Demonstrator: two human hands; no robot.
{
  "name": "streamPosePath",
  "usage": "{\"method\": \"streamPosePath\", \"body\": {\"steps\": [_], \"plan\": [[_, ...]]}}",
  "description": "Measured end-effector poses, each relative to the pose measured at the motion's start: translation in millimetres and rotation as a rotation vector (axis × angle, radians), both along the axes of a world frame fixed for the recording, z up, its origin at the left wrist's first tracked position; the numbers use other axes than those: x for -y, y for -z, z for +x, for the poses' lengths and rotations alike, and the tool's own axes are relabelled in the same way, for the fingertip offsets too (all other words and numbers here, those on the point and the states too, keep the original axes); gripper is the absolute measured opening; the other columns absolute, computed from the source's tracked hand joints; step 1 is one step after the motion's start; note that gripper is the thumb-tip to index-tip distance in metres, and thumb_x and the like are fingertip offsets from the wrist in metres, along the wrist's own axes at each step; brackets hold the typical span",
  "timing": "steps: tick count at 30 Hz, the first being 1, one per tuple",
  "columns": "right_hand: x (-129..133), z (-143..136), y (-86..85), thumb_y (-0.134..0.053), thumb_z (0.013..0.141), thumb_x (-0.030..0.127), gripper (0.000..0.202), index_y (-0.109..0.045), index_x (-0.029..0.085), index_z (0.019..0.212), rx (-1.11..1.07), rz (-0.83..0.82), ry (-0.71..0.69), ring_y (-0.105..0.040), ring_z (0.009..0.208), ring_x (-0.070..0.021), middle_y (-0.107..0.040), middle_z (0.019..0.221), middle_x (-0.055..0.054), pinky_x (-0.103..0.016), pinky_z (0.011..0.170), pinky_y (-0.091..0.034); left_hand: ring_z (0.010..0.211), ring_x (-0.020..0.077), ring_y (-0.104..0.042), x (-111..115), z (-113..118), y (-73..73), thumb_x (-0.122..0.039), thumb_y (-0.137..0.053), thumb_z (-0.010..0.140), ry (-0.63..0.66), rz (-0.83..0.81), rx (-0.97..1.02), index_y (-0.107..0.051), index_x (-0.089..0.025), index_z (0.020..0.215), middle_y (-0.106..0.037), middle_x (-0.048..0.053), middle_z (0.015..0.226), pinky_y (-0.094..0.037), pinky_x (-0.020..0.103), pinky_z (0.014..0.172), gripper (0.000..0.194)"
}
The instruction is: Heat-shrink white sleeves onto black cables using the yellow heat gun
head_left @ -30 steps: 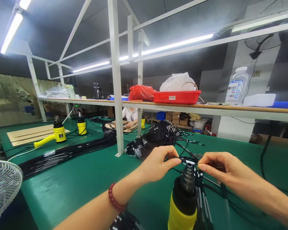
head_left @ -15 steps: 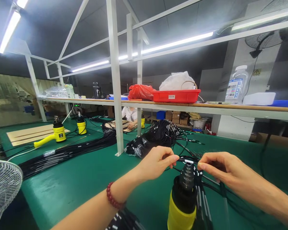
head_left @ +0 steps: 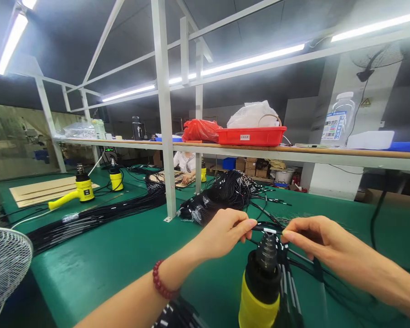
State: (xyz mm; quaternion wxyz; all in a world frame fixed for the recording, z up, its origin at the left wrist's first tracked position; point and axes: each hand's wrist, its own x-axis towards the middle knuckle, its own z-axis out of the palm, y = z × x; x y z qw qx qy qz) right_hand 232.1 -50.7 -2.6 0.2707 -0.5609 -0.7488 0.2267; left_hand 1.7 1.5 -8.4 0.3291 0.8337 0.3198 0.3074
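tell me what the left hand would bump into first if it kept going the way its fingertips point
Probably the right hand: the left hand points rightward along the black wire held over the heat gun nozzle. Depth unclear.

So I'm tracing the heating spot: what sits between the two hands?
In the head view, between the left hand and right hand runs the black wire with a white sleeve, held just above the heat gun nozzle.

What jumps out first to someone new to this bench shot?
Front and centre, the left hand and right hand pinch a thin black wire just over the nozzle of an upright yellow heat gun. Behind them a black cable bundle lies heaped on the green table. A red tray sits on the shelf above.
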Motion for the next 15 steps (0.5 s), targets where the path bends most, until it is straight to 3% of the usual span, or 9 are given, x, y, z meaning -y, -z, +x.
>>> {"method": "streamPosePath", "body": {"steps": [7, 15], "plan": [[-2.8, 3.4, 1.5, -0.049, 0.087, 0.063, 0.048, -0.069, 0.021, 0.077, -0.027, -0.004, 0.009, -0.039, 0.06, -0.0162, -0.049, 0.064, 0.0, -0.027, 0.052, -0.03, 0.063, 0.011, -0.048, -2.1, 3.0, 2.2, -0.033, -0.059, 0.091, -0.055, 0.024, 0.082, -0.062, -0.015, 0.074, -0.058, -0.003, 0.067, -0.035, 0.022, 0.057, 0.025], [-5.5, -1.8, 1.1, -0.054, 0.084, 0.055, 0.039, -0.066, 0.02, 0.073, -0.062, 0.075, 0.009, -0.048, 0.065, -0.0185, -0.059, 0.069, -0.003, -0.029, 0.056, -0.036, 0.074, 0.0138, -0.055, -3.2, 6.1, 4.6, -0.022, -0.068, 0.083, -0.114, 0.097, 0.118, -0.065, -0.015, 0.083, -0.065, -0.001, 0.079, -0.037, 0.024, 0.063, 0.007]]}}
